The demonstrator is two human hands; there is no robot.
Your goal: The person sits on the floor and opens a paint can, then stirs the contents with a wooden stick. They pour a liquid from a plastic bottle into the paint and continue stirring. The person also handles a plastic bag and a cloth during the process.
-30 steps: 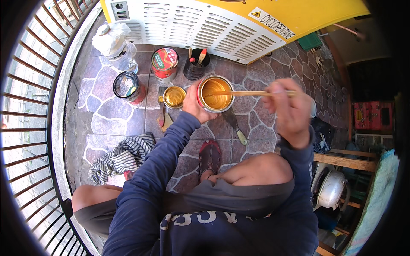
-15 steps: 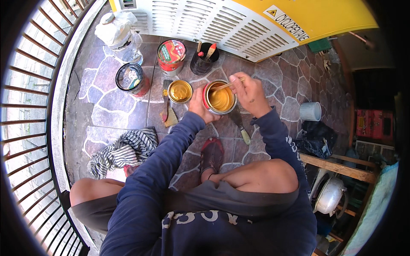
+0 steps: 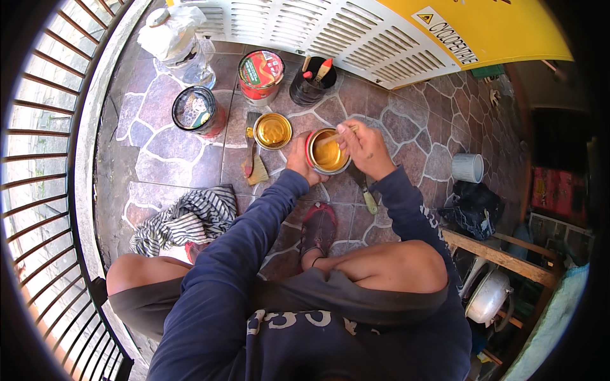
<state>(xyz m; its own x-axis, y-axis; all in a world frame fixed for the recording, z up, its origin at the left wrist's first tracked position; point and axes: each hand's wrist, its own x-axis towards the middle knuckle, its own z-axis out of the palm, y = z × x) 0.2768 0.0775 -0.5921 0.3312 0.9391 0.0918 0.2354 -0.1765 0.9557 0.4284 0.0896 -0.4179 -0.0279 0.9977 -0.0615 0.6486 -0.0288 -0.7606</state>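
Note:
My left hand (image 3: 302, 160) wraps round the side of a small open paint can (image 3: 311, 151), steadying it. Golden-yellow paint (image 3: 328, 157) fills its inside. Over the can's right rim, my right hand (image 3: 368, 149) is closed on a thin wooden stick (image 3: 332, 138) whose lower end dips into the paint. Left of the can lies its round lid (image 3: 272, 131), coated gold on the upturned face. A paintbrush (image 3: 251, 143) lies beside the lid, its handle partly covered. Right of the can, a scraper (image 3: 367, 193) with a pale green handle rests on the tiles, its blade partly hidden.
Behind stand a black-rimmed can (image 3: 194, 113), a red-and-green-topped can (image 3: 261, 75), a black pot of brushes (image 3: 311, 89) and a plastic-wrapped bottle (image 3: 181, 47). A striped cloth (image 3: 200, 216) lies left. A grey bucket (image 3: 467, 167) and black bag (image 3: 471, 209) are right; a white louvred panel (image 3: 305, 28) closes the back.
My right hand has shifted a little down with the stick, which sits differently in the paint. The view has moved slightly; my left hand still holds the can.

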